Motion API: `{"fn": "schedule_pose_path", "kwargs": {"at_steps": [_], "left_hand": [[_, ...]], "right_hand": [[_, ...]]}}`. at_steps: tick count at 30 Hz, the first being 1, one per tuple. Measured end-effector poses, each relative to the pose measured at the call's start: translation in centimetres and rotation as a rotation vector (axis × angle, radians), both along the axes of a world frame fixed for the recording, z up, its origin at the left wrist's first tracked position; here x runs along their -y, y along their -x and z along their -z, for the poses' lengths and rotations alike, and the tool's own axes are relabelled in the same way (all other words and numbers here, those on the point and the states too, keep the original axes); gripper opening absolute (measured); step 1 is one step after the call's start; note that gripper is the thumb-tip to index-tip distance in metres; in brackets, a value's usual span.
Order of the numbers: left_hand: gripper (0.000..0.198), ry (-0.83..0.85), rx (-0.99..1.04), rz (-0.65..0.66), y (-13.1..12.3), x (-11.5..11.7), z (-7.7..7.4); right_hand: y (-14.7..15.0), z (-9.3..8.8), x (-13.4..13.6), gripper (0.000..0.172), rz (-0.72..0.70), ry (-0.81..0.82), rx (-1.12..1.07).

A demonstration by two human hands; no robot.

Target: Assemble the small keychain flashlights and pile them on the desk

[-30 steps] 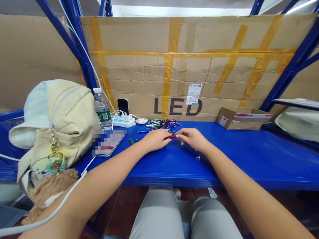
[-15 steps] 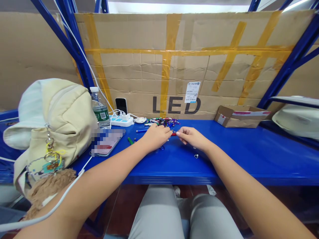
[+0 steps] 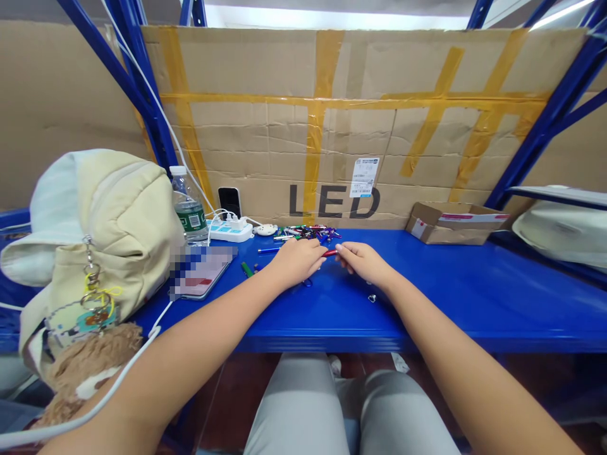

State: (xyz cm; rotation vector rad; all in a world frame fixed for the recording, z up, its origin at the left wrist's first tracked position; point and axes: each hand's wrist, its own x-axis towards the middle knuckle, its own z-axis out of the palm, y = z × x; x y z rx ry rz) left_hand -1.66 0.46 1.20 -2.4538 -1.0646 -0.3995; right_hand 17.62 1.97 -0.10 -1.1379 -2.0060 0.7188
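My left hand (image 3: 298, 260) and my right hand (image 3: 363, 261) meet over the blue shelf (image 3: 474, 297), both pinched on a small red pen-like stick (image 3: 331, 253) held between them. Just behind the hands lies a pile of several small coloured sticks (image 3: 306, 234). A small metal ring (image 3: 372, 297) lies on the shelf near my right wrist. A green stick (image 3: 246, 269) and a blue one (image 3: 268, 249) lie left of my left hand.
A cream bag (image 3: 104, 221) with a keychain stands at the left, beside a water bottle (image 3: 187, 208), a phone (image 3: 202, 272), a power strip (image 3: 232, 230) and a white cable. A taped cardboard sheet marked LED (image 3: 332, 126) backs the shelf. An open carton (image 3: 453, 222) sits at right.
Both hands stay joined on the red stick; they have shifted very slightly with the view. Nothing else has moved.
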Motion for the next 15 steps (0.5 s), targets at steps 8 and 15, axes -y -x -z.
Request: {"fn": "schedule_pose_path", "kwargs": {"at_steps": [8,15], "left_hand": [[0.03,-0.133,-0.014,0.036,0.24,0.05,0.18],[0.035,-0.187,-0.005,0.062,-0.19,0.4,0.1]], "right_hand": [[0.37,0.19,0.14,0.045,-0.052,0.223,-0.174],[0.49,0.05,0.33,0.042,-0.092,0.341,-0.257]]}}
